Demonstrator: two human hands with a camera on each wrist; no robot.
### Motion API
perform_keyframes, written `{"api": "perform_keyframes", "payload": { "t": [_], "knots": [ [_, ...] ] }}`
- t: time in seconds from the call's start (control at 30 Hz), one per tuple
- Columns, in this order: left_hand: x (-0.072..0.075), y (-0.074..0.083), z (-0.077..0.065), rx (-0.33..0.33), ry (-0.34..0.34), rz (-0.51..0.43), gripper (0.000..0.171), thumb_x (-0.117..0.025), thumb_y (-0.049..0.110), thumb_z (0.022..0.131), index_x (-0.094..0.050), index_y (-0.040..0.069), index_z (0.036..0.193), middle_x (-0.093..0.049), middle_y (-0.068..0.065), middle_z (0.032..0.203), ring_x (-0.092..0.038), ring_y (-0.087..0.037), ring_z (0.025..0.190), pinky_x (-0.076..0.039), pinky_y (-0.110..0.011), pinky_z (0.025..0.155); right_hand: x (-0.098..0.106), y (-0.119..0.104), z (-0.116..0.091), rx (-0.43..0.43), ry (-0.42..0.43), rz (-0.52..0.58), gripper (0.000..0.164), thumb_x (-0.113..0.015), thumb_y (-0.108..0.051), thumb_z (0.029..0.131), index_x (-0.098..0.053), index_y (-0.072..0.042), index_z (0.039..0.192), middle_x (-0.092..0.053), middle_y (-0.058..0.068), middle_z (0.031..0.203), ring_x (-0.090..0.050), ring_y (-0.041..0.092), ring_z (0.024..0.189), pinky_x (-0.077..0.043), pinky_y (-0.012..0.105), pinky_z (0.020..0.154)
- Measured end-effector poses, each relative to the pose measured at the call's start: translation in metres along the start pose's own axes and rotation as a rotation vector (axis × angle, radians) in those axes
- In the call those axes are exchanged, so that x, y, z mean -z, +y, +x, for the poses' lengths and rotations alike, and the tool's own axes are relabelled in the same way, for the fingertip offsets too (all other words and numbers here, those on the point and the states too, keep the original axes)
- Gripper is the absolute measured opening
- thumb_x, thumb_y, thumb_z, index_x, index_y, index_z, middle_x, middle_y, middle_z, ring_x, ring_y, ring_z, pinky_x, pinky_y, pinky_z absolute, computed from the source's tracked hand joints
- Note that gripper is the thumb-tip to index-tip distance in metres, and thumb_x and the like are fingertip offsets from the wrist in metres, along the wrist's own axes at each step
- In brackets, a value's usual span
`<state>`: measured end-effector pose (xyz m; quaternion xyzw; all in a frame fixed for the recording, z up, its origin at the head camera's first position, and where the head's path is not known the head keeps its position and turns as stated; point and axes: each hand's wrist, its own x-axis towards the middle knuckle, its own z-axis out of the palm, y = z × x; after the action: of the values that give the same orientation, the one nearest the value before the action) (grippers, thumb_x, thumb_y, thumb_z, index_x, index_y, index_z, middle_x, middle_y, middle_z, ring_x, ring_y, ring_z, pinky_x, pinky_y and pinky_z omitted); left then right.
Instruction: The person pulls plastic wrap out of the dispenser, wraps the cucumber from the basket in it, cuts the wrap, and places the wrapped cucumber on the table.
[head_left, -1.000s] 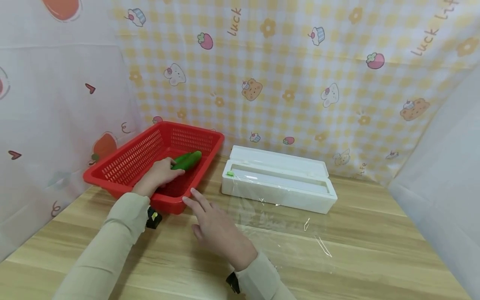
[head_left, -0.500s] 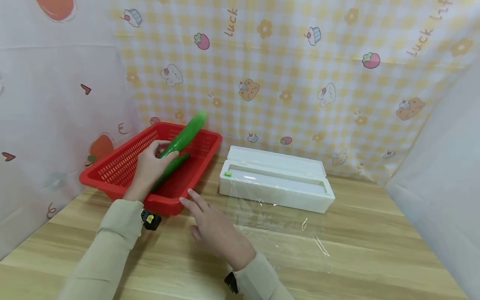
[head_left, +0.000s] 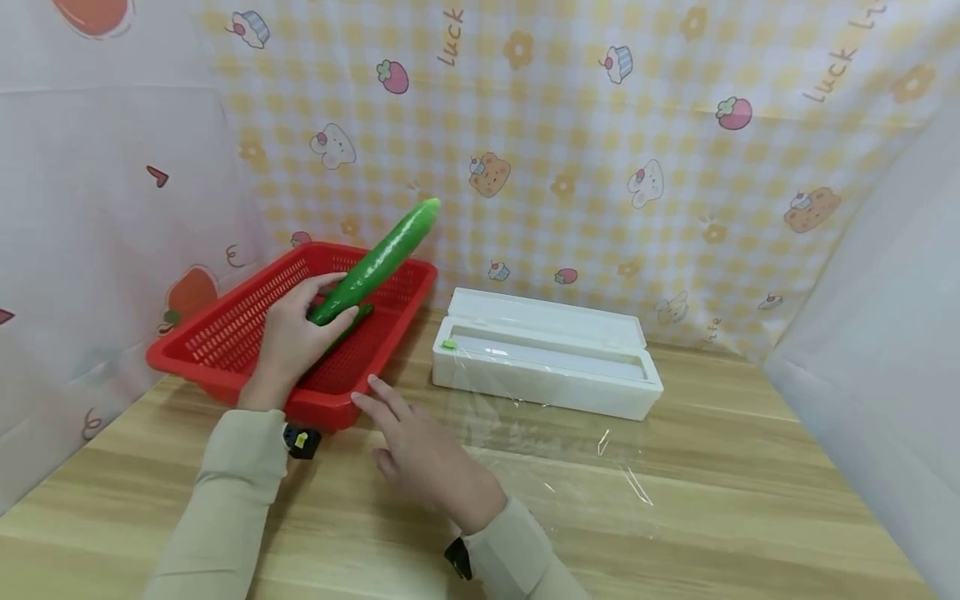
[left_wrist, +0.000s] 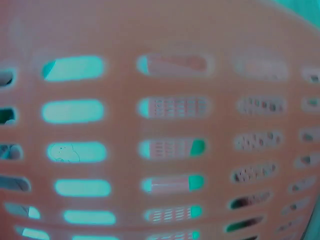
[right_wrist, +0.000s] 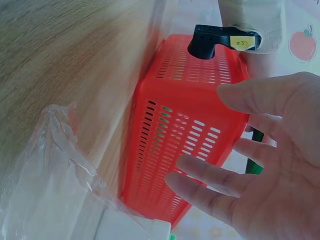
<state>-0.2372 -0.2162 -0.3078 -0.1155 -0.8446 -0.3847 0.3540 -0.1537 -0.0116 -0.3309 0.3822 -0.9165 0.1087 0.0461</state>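
Note:
My left hand grips a long green cucumber by its lower end, tilted up and to the right above the red plastic basket. Under it, a second cucumber lies inside the basket, partly covered by the hand and the first one. At the basket's near right corner, my right hand has its fingertips right at the rim, fingers extended. The right wrist view shows this hand spread beside the slotted basket wall. Slotted basket wall fills the left wrist view, hiding the left hand.
A white cling film box with its lid raised stands right of the basket, a green slider at its left end. Clear film stretches from it over the wooden table. Patterned cloth hangs behind.
My left hand has lifted one cucumber out of the basket, tilting its far end upward. The other cucumber stays inside. My right hand keeps its place at the rim.

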Motion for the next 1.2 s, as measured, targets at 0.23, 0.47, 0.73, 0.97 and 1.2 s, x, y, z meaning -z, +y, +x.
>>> {"api": "perform_keyframes", "payload": {
  "t": [0.23,0.47,0.73,0.97,1.2],
  "knots": [
    [-0.009,0.006,-0.006,-0.12,-0.047,0.047,0.046,-0.071,0.017,0.081,-0.057,0.012,0.125,-0.063,-0.011,0.105,-0.055,-0.023,0.084,-0.05,-0.046,0.076,0.002,0.003,0.001,-0.031,-0.064,-0.033,0.07,-0.058,-0.026,0.092,-0.016,-0.031,0.149,-0.007,-0.008,0.157,-0.05,0.025,0.12,-0.05,0.024,0.085],
    [-0.021,0.024,-0.009,-0.204,-0.118,0.045,0.046,-0.071,0.021,0.082,-0.057,0.013,0.125,-0.064,-0.007,0.104,-0.055,-0.019,0.08,-0.05,-0.039,0.069,0.032,0.025,-0.01,-0.073,0.007,0.076,0.066,-0.057,-0.02,0.092,-0.021,-0.024,0.148,-0.015,-0.001,0.156,-0.035,0.033,0.134,-0.047,0.038,0.093],
    [-0.025,0.053,-0.009,-0.269,-0.211,0.06,0.045,-0.071,0.026,0.082,-0.058,0.016,0.124,-0.063,-0.002,0.1,-0.054,-0.016,0.076,-0.049,-0.033,0.064,0.087,0.082,-0.047,-0.253,0.32,0.305,0.054,-0.054,-0.021,0.094,-0.033,-0.013,0.143,-0.034,0.011,0.147,-0.034,0.029,0.134,-0.032,0.048,0.107],
    [-0.031,0.078,-0.014,-0.445,-0.265,0.059,0.044,-0.071,0.025,0.081,-0.058,0.013,0.122,-0.063,-0.002,0.097,-0.052,-0.012,0.07,-0.047,-0.027,0.059,0.107,0.132,-0.083,-0.44,0.475,0.473,0.055,-0.052,-0.018,0.095,-0.03,-0.005,0.143,-0.034,0.019,0.145,-0.041,0.037,0.127,-0.039,0.049,0.101],
    [-0.044,0.106,-0.022,-0.567,-0.406,-0.04,0.045,-0.072,0.026,0.082,-0.057,0.019,0.124,-0.064,0.002,0.104,-0.055,-0.007,0.076,-0.05,-0.023,0.065,0.118,0.161,-0.114,-0.485,0.51,0.581,0.054,-0.045,-0.024,0.098,-0.026,-0.003,0.145,-0.038,0.026,0.138,-0.054,0.025,0.115,-0.043,0.04,0.099]
  ]
}}
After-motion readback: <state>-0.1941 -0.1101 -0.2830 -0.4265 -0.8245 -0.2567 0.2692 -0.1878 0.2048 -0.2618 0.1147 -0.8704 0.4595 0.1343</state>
